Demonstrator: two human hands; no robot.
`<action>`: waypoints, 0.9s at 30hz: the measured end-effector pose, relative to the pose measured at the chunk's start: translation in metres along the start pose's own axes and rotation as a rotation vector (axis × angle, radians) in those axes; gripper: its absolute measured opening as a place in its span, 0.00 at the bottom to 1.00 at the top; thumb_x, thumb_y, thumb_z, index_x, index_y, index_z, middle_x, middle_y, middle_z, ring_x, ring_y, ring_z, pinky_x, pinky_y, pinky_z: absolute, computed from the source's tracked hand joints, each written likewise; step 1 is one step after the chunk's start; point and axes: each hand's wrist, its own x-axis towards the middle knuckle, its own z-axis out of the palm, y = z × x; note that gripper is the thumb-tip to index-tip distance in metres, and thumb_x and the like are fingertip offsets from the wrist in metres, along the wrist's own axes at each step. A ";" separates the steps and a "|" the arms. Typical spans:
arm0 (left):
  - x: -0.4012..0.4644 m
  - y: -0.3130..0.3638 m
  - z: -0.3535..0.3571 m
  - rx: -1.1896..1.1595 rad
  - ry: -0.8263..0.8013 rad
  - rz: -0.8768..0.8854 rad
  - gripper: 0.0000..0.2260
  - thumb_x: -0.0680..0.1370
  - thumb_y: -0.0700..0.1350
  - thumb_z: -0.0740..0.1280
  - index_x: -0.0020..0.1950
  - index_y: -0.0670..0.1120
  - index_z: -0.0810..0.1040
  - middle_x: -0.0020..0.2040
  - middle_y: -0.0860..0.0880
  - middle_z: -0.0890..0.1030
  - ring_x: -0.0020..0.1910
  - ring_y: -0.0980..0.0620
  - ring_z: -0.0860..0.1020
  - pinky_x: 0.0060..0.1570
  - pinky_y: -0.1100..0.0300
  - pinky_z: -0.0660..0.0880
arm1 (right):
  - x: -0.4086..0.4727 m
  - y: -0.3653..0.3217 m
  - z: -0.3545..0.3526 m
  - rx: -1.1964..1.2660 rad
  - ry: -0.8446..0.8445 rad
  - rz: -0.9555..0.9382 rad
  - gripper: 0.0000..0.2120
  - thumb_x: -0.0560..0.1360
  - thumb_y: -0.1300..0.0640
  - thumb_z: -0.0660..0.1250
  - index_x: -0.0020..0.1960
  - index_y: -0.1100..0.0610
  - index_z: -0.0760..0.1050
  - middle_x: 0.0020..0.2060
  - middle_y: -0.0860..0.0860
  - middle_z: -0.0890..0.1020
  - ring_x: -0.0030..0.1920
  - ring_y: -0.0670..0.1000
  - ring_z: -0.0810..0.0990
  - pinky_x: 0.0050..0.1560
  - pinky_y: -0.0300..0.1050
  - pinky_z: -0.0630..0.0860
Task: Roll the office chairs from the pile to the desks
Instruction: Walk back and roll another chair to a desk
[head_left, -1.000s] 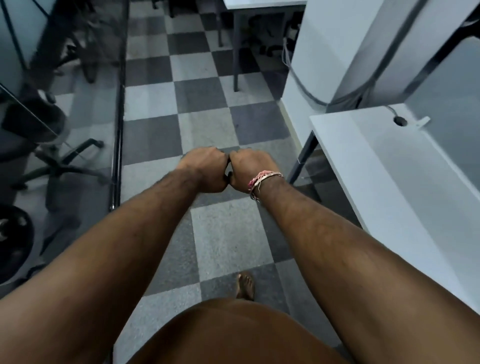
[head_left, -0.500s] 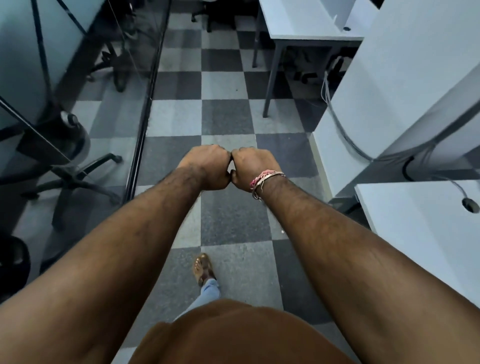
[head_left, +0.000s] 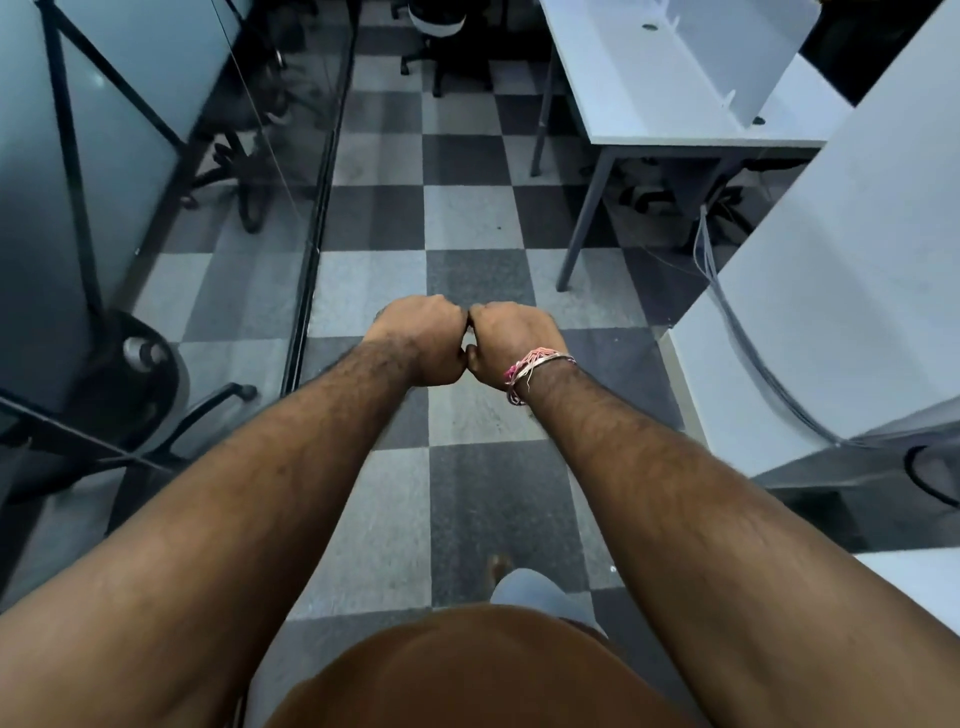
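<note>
My left hand (head_left: 423, 340) and my right hand (head_left: 506, 343) are stretched out in front of me as fists, knuckles touching, over the checkered floor. Neither holds anything. A black office chair (head_left: 449, 31) stands far ahead at the top of the aisle. More black chairs (head_left: 130, 395) sit behind the glass partition on the left. A white desk (head_left: 670, 88) stands ahead on the right.
A glass partition (head_left: 311, 249) with a black frame runs along the left of the aisle. A white cabinet side (head_left: 831, 291) with grey cables stands on the right, and another white desktop corner (head_left: 919, 577) lies near right. Chair bases show under the far desk.
I have walked forward along the aisle; the near desk slid out on the right and the far desk and chair came into view. My fists stayed pressed together.
</note>
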 end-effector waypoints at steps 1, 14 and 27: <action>0.026 -0.016 0.000 -0.003 -0.007 -0.010 0.11 0.77 0.50 0.66 0.57 0.50 0.80 0.48 0.49 0.83 0.42 0.47 0.78 0.46 0.47 0.83 | 0.030 0.003 0.005 0.001 -0.007 -0.010 0.13 0.75 0.50 0.64 0.58 0.52 0.76 0.51 0.50 0.82 0.52 0.54 0.81 0.41 0.46 0.70; 0.323 -0.164 -0.060 0.053 0.016 -0.081 0.13 0.78 0.53 0.67 0.60 0.50 0.81 0.49 0.49 0.83 0.46 0.46 0.82 0.47 0.49 0.83 | 0.370 0.092 0.021 -0.010 0.033 -0.114 0.12 0.75 0.49 0.65 0.56 0.52 0.76 0.48 0.49 0.82 0.47 0.54 0.81 0.39 0.46 0.71; 0.616 -0.326 -0.088 -0.003 0.040 -0.067 0.10 0.79 0.52 0.67 0.55 0.50 0.81 0.48 0.50 0.83 0.42 0.48 0.78 0.46 0.51 0.81 | 0.692 0.162 0.049 -0.042 -0.012 -0.081 0.12 0.76 0.51 0.64 0.58 0.54 0.75 0.52 0.51 0.82 0.53 0.56 0.80 0.41 0.48 0.70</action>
